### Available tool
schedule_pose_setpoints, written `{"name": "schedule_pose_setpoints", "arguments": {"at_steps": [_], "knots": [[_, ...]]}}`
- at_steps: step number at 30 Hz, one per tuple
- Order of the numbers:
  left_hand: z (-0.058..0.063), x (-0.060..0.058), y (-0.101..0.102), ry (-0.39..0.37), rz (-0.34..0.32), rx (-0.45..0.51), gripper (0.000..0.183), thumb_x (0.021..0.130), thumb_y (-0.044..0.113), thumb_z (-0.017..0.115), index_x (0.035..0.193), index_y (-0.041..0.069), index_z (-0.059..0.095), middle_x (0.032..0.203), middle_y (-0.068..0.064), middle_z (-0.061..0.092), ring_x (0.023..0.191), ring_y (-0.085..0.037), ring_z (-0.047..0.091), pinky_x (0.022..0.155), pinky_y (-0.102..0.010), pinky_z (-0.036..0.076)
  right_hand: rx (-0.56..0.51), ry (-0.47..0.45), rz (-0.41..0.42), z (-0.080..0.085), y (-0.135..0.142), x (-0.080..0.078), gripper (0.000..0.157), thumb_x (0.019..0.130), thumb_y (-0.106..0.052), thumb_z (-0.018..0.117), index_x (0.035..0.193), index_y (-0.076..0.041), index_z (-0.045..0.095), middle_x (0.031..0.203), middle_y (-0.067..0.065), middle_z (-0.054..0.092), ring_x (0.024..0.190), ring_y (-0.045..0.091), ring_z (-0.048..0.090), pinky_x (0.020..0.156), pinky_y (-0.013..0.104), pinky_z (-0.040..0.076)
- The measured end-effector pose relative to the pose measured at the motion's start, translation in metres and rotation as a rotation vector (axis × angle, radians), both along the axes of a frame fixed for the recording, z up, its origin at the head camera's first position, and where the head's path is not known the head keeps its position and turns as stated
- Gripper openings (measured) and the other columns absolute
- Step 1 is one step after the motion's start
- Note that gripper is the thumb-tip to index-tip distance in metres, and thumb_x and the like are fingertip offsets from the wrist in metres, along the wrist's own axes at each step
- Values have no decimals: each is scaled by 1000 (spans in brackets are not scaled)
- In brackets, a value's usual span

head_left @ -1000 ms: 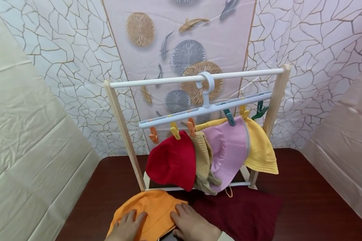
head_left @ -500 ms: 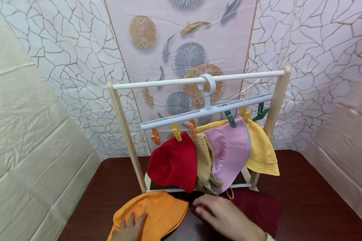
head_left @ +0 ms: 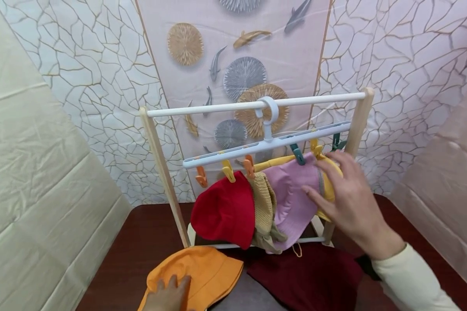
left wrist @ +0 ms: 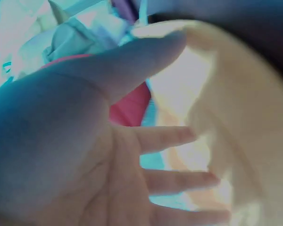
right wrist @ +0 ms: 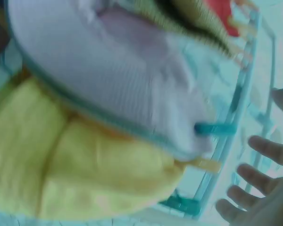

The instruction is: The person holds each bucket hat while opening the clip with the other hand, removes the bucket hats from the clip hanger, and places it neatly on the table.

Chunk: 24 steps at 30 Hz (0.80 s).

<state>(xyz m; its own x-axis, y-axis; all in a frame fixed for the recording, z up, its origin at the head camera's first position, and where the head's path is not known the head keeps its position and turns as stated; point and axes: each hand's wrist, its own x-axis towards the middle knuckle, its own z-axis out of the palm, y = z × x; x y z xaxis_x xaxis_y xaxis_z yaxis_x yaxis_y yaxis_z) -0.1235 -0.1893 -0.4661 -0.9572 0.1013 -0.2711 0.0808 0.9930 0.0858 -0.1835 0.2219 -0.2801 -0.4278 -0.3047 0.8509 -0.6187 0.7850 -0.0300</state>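
Observation:
My left hand rests on an orange bucket hat lying on the table, fingers spread over its crown. In the left wrist view its fingers lie straight against the fabric. My right hand is raised in front of the yellow hat, fingers loosely bent and holding nothing. Its fingertips are near a yellow clip and a dark green clip on the light blue hanger. Beside them a teal clip grips a pink bucket hat.
A red hat and a tan knitted item also hang from the hanger. The hanger hooks over a white rail on a wooden-post rack. Dark maroon cloth lies on the table at front right. An orange clip hangs at the left.
My right hand has left the orange hat, passed over the maroon cloth and risen to the right end of the hanger. My left hand stays on the orange hat.

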Motion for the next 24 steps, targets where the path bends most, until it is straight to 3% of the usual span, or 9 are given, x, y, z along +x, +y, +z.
{"name": "schedule_pose_setpoints", "arguments": {"at_steps": [4, 6, 9, 13, 16, 18, 20, 24], "knots": [[35, 1, 14, 211, -193, 55, 53, 81, 55, 75, 118, 19, 65, 114, -6, 63, 100, -33, 62, 72, -53, 54, 25, 26, -38, 15, 13, -20, 78, 96, -65, 45, 135, 2, 53, 143, 32, 41, 137, 50, 32, 117, 57, 21], [55, 2, 23, 388, -261, 107, 44, 84, 49, 75, 115, 18, 69, 113, -3, 66, 97, -26, 65, 72, -45, 56, 47, 17, -59, 20, 18, -28, 79, 97, -66, 41, 141, 0, 49, 147, 34, 37, 141, 51, 27, 117, 60, 19], [86, 1, 37, 660, -299, 205, 33, 86, 41, 76, 111, 20, 71, 108, 3, 68, 93, -18, 66, 71, -36, 56, 88, -33, -103, 24, 22, -35, 80, 98, -66, 38, 148, -4, 42, 153, 33, 30, 145, 51, 19, 115, 64, 19], [130, -11, 51, 957, -344, 379, 29, 89, 31, 74, 114, 18, 70, 113, 1, 66, 102, -19, 63, 81, -39, 55, 142, -98, -152, 26, 23, -39, 76, 99, -61, 43, 153, -7, 36, 156, 30, 27, 146, 50, 16, 114, 64, 21], [160, -30, 60, 1139, -420, 513, 32, 90, 25, 71, 119, 10, 67, 120, -8, 63, 111, -27, 59, 91, -45, 50, 146, -86, -129, 28, 21, -43, 73, 100, -56, 46, 151, -4, 37, 150, 31, 33, 145, 50, 20, 116, 59, 21], [177, -46, 66, 1227, -456, 543, 36, 91, 24, 68, 124, 8, 65, 127, -13, 59, 116, -31, 55, 94, -47, 46, 130, -58, -95, 30, 19, -46, 69, 101, -50, 49, 148, 0, 40, 143, 33, 39, 142, 50, 26, 118, 56, 20], [191, -62, 72, 1278, -461, 505, 42, 91, 25, 68, 129, 7, 62, 133, -17, 55, 122, -34, 51, 99, -50, 42, 114, -51, -71, 32, 17, -49, 63, 101, -42, 54, 145, 2, 42, 137, 33, 43, 138, 49, 32, 117, 54, 22], [207, -85, 83, 1262, -405, 294, 51, 92, 33, 66, 137, 11, 58, 136, -18, 53, 127, -35, 47, 106, -54, 34, 96, -107, -64, 30, 10, -53, 58, 98, -29, 62, 144, 2, 44, 136, 29, 44, 132, 45, 39, 113, 54, 29]]}}
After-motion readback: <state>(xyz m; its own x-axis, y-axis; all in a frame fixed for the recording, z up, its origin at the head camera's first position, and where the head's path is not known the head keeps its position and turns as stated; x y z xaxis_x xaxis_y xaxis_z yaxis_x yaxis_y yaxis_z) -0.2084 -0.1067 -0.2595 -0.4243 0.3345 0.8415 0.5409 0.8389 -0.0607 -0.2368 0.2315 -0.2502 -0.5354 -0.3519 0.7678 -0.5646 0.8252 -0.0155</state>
